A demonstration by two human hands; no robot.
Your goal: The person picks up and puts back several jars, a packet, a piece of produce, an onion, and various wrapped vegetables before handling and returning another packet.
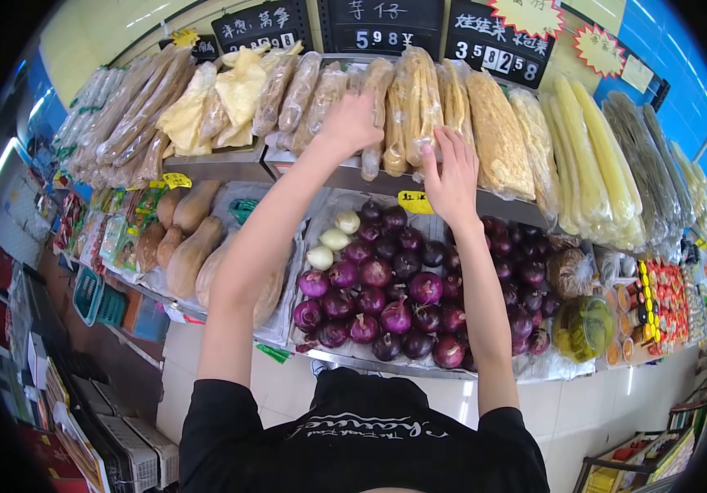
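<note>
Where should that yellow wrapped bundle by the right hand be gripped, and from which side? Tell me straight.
Probably its near end, from the front. The yellow wrapped bundle lies lengthwise on the upper shelf, wedged between neighbouring bundles, so its long sides are blocked; only the end at the shelf edge, by the right hand, is free.

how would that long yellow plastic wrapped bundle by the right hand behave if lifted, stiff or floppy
Probably fairly stiff: the yellow bundle lies straight along its whole length, with no visible sag. Likely light for its size, since the contents look like dry sticks. The glossy wrap shows highlights, so it may slide a little under the right hand.
</note>
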